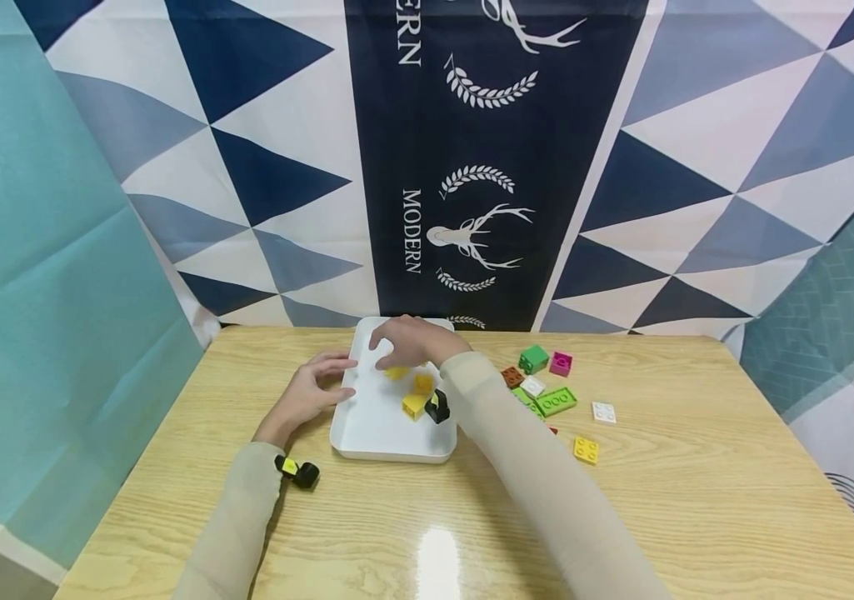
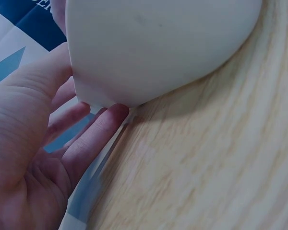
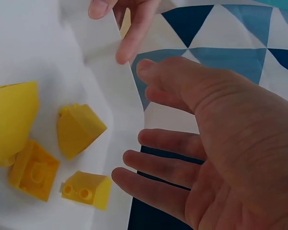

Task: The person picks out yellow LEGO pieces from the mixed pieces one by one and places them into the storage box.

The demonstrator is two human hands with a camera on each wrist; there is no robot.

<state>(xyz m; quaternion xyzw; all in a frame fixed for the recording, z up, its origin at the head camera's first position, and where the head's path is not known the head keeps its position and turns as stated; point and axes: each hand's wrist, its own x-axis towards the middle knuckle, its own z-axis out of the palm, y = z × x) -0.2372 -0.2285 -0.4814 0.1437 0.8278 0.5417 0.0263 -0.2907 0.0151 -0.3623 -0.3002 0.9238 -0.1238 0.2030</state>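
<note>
A white tray stands on the table, with several yellow toy bricks lying in it. My left hand is at the tray's left side, thumb and fingers spread against the rim. In the left wrist view its fingertips touch the wall and lower edge of the tray. Over the far part of the tray is my right hand, fingers apart and holding nothing. The right wrist view shows this hand beside the tray's rim, near a sloped yellow brick and a smaller one.
Right of the tray lie loose bricks: green, magenta, brown, light green, white and yellow. A patterned cloth hangs behind the wooden table. My right forearm crosses the tray's right side.
</note>
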